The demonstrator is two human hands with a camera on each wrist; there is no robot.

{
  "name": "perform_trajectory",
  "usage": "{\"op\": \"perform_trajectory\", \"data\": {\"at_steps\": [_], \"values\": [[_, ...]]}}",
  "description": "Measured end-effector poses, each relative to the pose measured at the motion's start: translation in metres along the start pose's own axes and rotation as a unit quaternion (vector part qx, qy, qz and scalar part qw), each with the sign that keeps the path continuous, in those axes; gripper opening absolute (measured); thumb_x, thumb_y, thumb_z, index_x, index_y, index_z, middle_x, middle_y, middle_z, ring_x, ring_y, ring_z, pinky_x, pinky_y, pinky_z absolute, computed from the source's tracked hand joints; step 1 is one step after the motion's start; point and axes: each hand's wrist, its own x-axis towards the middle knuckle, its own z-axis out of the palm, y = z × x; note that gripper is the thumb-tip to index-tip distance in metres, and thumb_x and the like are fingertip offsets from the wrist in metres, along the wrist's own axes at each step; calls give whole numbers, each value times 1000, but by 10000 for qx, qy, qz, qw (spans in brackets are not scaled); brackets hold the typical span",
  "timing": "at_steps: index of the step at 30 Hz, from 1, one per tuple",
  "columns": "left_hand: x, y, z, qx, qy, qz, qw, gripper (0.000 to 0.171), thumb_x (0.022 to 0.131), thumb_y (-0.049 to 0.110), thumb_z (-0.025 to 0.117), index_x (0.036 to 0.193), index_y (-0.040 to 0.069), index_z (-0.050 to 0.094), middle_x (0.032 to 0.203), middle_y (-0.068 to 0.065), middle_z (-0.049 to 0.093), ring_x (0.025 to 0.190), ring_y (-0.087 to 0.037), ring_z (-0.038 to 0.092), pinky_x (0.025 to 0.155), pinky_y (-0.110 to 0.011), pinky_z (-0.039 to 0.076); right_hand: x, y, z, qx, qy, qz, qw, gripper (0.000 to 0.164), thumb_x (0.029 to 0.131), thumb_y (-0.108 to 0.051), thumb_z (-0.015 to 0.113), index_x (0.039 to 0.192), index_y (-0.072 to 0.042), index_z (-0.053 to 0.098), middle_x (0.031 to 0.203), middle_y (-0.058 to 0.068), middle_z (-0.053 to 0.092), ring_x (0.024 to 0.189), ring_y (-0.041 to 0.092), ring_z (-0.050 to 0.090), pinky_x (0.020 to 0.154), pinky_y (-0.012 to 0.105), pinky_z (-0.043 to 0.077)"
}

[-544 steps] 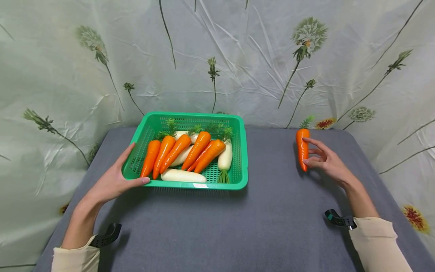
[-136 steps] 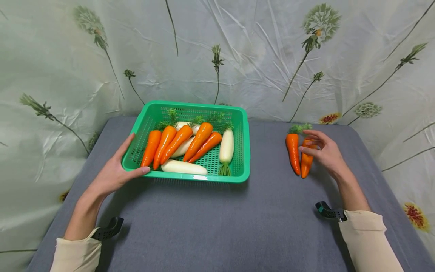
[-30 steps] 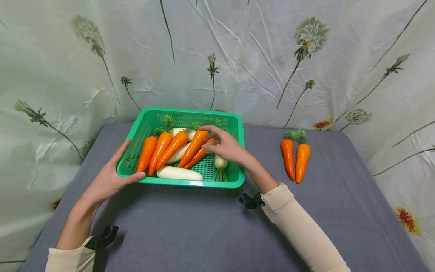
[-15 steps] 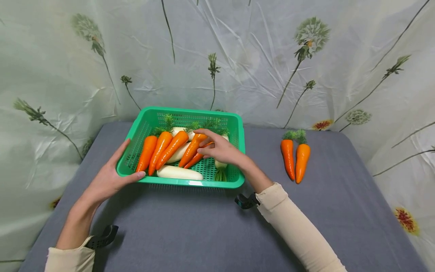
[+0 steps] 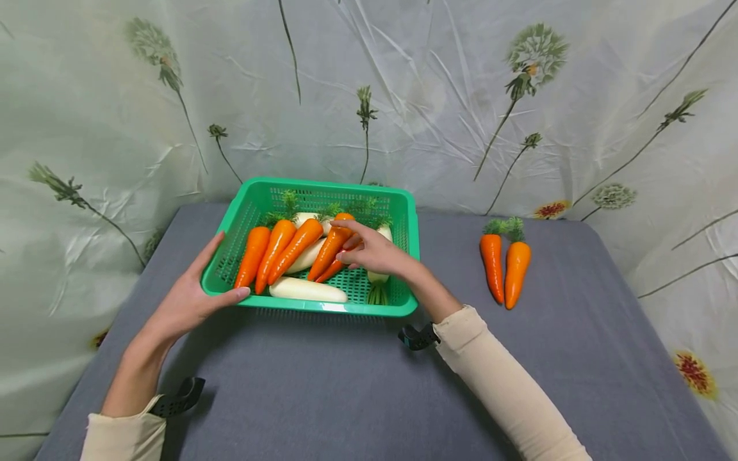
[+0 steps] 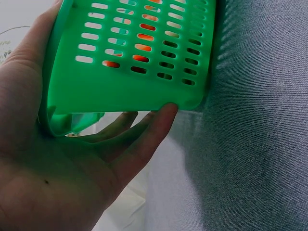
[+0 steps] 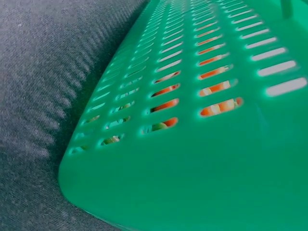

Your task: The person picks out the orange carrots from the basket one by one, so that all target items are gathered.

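My left hand (image 5: 187, 298) grips the left front corner of a green perforated basket (image 5: 406, 301), thumb along the front rim. In the left wrist view its fingers (image 6: 154, 132) lie against the basket's outer wall. Inside, my right hand (image 5: 375, 250) reaches over the right half, its index finger and thumb around the upper part of a carrot (image 5: 325, 255). Another carrot (image 5: 331, 272) lies partly under that hand. Three more carrots (image 5: 281, 250) lean at the left. A white radish (image 5: 308, 290) lies along the front. The right wrist view shows only basket wall, no hand.
Two carrots (image 5: 492, 266) with green tops lie side by side on the grey cloth-covered table (image 5: 323, 384), right of the basket. Another white radish (image 5: 380, 277) is partly hidden under the right hand. A dandelion-print curtain (image 5: 438, 115) hangs behind the table.
Two carrots now lie side by side at the right. The right hand has come from there into the basket and closed its fingers around another carrot. The left hand keeps holding the basket corner.
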Motion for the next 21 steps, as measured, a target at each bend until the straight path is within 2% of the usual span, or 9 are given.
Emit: {"op": "perform_trajectory", "data": {"at_steps": [7, 11, 16, 21], "values": [[1, 2, 1, -5, 8, 33, 10000, 109, 93, 35, 79, 163, 51, -3, 174, -18, 13, 146, -37, 32, 100, -27, 33, 7, 2, -1, 159, -294, -27, 9994, 71, 101, -9, 63, 164, -16, 32, 151, 20, 53, 130, 35, 59, 97, 50, 58], [0, 3, 0, 11, 19, 33, 10000, 109, 92, 35, 79, 163, 51, -3, 174, -18, 13, 147, -38, 31, 102, -31, 33, 12, 1, -3, 33, -404, 12, 9992, 71, 102, -9, 64, 165, -19, 33, 150, 20, 54, 127, 33, 61, 96, 50, 58], [0, 2, 0, -54, 50, 64, 10000, 110, 92, 33, 79, 164, 50, -2, 173, -19, 15, 146, -37, 32, 98, -20, 32, 18, 2, -2, -22, -434, 118, 9990, 68, 102, -9, 64, 163, -23, 37, 138, 21, 59, 116, 30, 65, 94, 49, 59], [0, 2, 1, -94, 44, 85, 9999, 109, 93, 33, 79, 164, 50, -2, 173, -20, 15, 144, -39, 34, 93, -12, 32, 19, 1, -1, 259, -409, 143, 9987, 66, 101, -7, 64, 161, -19, 39, 132, 23, 59, 112, 31, 65, 95, 50, 59]]}}
